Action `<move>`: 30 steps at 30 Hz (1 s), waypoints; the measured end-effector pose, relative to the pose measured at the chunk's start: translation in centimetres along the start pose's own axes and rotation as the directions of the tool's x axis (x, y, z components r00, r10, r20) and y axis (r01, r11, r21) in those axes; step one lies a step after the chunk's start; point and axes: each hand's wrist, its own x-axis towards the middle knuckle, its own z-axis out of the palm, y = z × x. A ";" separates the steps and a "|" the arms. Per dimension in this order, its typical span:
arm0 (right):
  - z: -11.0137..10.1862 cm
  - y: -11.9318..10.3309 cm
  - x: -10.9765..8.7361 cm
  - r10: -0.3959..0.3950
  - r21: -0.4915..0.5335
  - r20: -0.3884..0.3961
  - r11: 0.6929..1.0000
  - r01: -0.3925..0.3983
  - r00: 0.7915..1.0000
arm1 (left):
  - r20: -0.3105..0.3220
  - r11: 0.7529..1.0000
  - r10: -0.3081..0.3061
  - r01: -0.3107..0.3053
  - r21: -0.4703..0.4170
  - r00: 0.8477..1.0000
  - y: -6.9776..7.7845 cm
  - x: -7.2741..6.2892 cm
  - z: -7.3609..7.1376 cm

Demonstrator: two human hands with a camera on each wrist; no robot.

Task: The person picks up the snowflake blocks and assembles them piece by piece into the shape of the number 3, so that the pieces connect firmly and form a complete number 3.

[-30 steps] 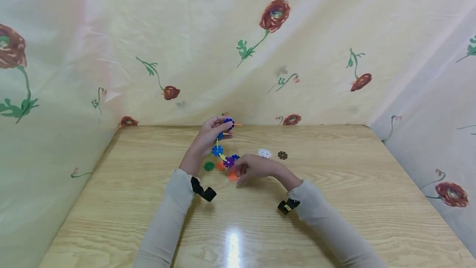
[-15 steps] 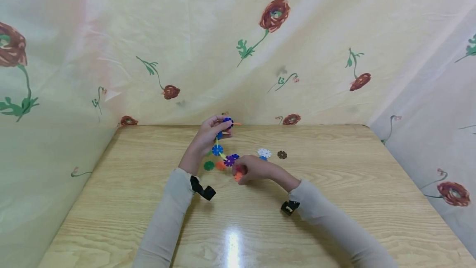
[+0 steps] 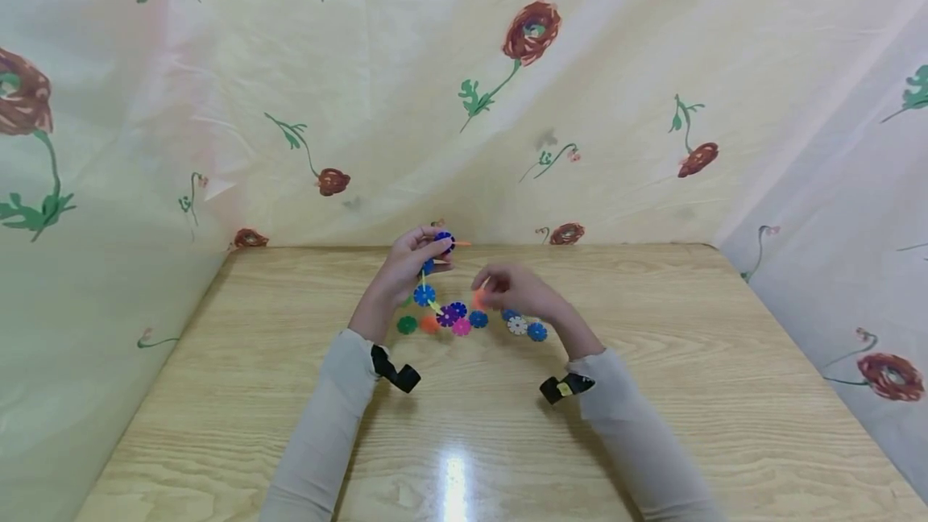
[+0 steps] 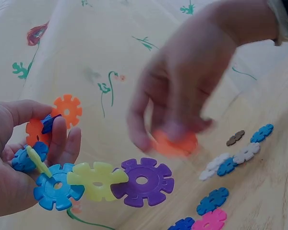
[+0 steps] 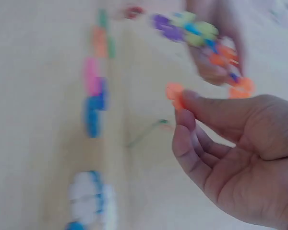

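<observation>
I can see flowery cloth (image 3: 406, 103) standing behind the bench (image 3: 478, 409), by its back edge. Wood stretches wide past both arms. The left hand (image 3: 404, 268) holds one end of a bent chain (image 4: 86, 177) of discs, up near that edge. The chain runs longways from there toward the person, its purple disc (image 4: 158, 186) nearest, its orange tip (image 3: 462, 244) poking right. The right hand (image 3: 520, 294), thumb and fingertips nearly together, pinches an orange disc (image 5: 174, 93) apart from the chain. A pink disc (image 3: 461, 328) and a green disc (image 3: 408, 325) lie on the wood.

Pale wood-grain table (image 3: 471, 401), cream cloth backdrop (image 3: 420, 87), printed red flowers (image 3: 532, 32)
</observation>
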 end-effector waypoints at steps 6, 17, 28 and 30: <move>-1.7 -1.1 0.1 0.062 0.245 -0.242 0.970 -0.001 0.968 | -0.006 1.000 -0.013 0.013 0.005 1.000 -0.1 0.0 0.2; -1.1 -1.4 0.9 0.085 0.488 -0.399 0.863 0.132 0.913 | 0.015 1.000 -0.020 0.020 0.011 1.000 -0.3 0.0 0.4; -1.2 -1.1 1.1 0.107 0.497 -0.365 0.863 0.097 0.925 | 0.035 1.000 -0.013 0.012 0.010 0.999 -0.4 0.0 0.5; -1.3 -1.1 1.1 0.107 0.493 -0.363 0.865 0.094 0.925 | 0.038 1.000 -0.011 0.010 0.022 0.999 -0.4 0.0 0.5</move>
